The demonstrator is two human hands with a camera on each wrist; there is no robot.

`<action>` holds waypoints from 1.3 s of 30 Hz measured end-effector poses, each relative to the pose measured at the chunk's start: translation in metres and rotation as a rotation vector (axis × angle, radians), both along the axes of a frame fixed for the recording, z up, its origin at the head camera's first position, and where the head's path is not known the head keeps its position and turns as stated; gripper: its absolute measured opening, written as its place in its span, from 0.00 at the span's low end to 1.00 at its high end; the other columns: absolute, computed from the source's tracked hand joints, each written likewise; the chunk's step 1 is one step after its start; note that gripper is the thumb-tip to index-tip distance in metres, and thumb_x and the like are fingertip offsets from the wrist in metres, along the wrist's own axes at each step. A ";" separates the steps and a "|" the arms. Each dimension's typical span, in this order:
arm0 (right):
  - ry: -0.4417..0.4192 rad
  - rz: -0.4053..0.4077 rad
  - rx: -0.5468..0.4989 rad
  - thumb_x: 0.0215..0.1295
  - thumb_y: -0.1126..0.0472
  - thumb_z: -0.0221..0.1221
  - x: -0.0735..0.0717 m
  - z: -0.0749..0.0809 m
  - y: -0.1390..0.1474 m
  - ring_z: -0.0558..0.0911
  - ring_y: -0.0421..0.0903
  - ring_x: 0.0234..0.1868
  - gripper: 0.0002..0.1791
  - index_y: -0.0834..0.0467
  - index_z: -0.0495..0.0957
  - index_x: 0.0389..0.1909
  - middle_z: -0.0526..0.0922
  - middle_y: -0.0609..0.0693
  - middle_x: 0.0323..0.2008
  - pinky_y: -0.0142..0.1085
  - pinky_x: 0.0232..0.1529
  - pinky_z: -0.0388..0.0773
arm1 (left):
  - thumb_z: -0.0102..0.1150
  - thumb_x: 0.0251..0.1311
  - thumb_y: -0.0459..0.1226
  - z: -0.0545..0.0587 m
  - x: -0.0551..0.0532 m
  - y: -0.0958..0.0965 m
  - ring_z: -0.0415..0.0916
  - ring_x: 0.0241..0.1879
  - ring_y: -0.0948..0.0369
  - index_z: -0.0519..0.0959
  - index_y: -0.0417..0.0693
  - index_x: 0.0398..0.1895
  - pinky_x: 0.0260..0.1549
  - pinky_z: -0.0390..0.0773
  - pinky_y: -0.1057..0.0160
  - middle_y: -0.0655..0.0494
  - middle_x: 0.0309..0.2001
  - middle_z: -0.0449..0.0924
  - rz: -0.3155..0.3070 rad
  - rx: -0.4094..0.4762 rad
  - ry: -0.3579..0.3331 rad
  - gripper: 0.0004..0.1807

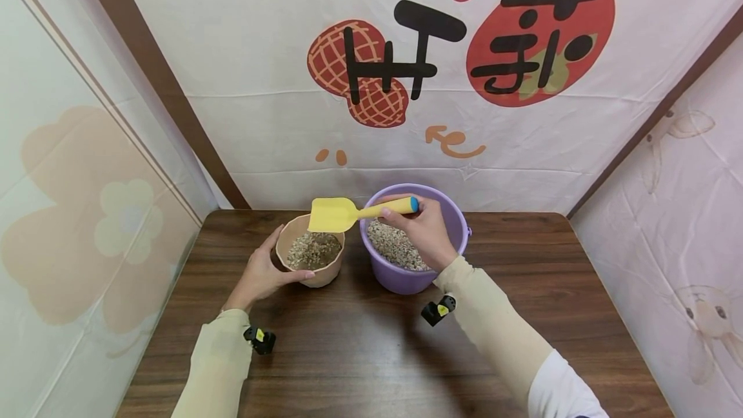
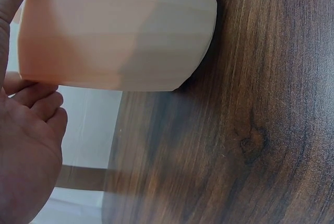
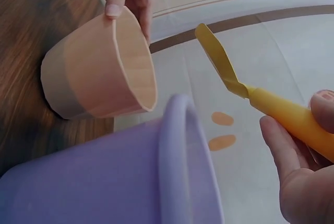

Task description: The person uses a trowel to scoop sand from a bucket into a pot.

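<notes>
My right hand (image 1: 426, 231) grips the yellow handle of a toy shovel (image 1: 335, 215), its end blue, above the purple bucket (image 1: 406, 282). The shovel's blade reaches left over the back rim of a peach-coloured plant pot (image 1: 325, 276); no material shows on it. Around the pot's left side, my left hand (image 1: 264, 276) holds the rim, thumb at the near edge and fingers at the far side. Grainy, light brown material (image 1: 313, 250) lies in the pot, with similar paler grains (image 1: 395, 247) in the bucket. The right wrist view shows the shovel (image 3: 284, 114) above both rims.
Pot and bucket stand close together near the back edge of a dark wooden table (image 1: 360, 353). Behind it hangs a printed white cloth (image 1: 261, 128), with more printed cloth at both sides. A small black camera is strapped to each wrist.
</notes>
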State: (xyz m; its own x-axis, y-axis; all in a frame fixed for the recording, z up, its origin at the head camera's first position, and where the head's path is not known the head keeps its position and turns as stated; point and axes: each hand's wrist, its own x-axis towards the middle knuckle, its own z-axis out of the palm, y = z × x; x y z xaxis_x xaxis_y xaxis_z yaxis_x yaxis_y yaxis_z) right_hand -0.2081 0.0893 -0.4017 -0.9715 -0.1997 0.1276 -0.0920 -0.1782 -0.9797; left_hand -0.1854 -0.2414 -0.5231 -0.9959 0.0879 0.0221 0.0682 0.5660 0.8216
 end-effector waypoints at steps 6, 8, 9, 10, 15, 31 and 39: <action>-0.020 -0.003 -0.072 0.67 0.74 0.63 0.002 0.004 0.019 0.88 0.53 0.45 0.18 0.80 0.76 0.54 0.84 0.61 0.43 0.48 0.54 0.81 | 0.84 0.39 0.56 -0.001 0.000 0.001 0.55 0.74 0.42 0.47 0.45 0.82 0.67 0.62 0.37 0.38 0.77 0.55 0.003 -0.001 0.000 0.72; -0.037 -0.012 -0.087 0.68 0.74 0.62 0.002 0.004 0.025 0.87 0.52 0.46 0.18 0.79 0.76 0.55 0.83 0.61 0.45 0.47 0.54 0.81 | 0.84 0.39 0.55 -0.001 0.000 0.000 0.55 0.74 0.42 0.47 0.45 0.82 0.68 0.61 0.37 0.38 0.77 0.55 0.004 -0.004 0.002 0.71; -0.043 -0.018 -0.095 0.68 0.74 0.62 0.002 0.004 0.028 0.87 0.51 0.46 0.18 0.79 0.75 0.55 0.82 0.62 0.45 0.46 0.54 0.81 | 0.84 0.39 0.55 -0.001 0.000 0.000 0.55 0.74 0.41 0.47 0.44 0.82 0.67 0.62 0.37 0.38 0.77 0.55 0.003 -0.005 0.003 0.71; -0.051 -0.024 -0.103 0.68 0.73 0.62 0.002 0.004 0.031 0.87 0.51 0.46 0.18 0.79 0.75 0.55 0.82 0.62 0.46 0.45 0.54 0.81 | 0.84 0.39 0.55 -0.001 0.000 0.000 0.55 0.74 0.41 0.47 0.44 0.82 0.67 0.62 0.37 0.38 0.77 0.55 0.003 -0.006 0.003 0.71; -0.071 -0.039 -0.142 0.68 0.73 0.62 0.003 0.004 0.046 0.87 0.52 0.47 0.19 0.78 0.74 0.56 0.80 0.63 0.49 0.44 0.56 0.80 | 0.84 0.39 0.54 0.000 0.000 0.000 0.55 0.74 0.41 0.47 0.44 0.82 0.68 0.61 0.37 0.37 0.77 0.55 0.000 -0.010 0.002 0.71; -0.054 -0.109 -0.126 0.68 0.71 0.63 0.013 -0.001 0.090 0.88 0.53 0.47 0.25 0.81 0.69 0.60 0.85 0.58 0.47 0.48 0.58 0.77 | 0.85 0.39 0.54 0.000 0.000 0.001 0.55 0.74 0.41 0.49 0.41 0.81 0.68 0.60 0.37 0.37 0.76 0.56 0.001 -0.015 0.011 0.71; -0.054 -0.143 -0.146 0.66 0.70 0.65 0.018 -0.008 0.110 0.87 0.50 0.48 0.15 0.70 0.81 0.52 0.83 0.58 0.47 0.44 0.56 0.78 | 0.84 0.39 0.54 0.001 0.001 0.001 0.54 0.74 0.40 0.49 0.42 0.82 0.68 0.60 0.36 0.37 0.77 0.55 0.005 -0.015 -0.009 0.71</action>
State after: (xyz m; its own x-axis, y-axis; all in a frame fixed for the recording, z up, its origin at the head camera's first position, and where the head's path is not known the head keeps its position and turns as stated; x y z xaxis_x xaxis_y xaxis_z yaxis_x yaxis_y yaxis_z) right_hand -0.1902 0.1991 -0.4092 -0.9948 -0.0422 0.0924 -0.0751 -0.3073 -0.9487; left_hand -0.1847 -0.2403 -0.5220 -0.9964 0.0835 0.0119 0.0582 0.5784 0.8137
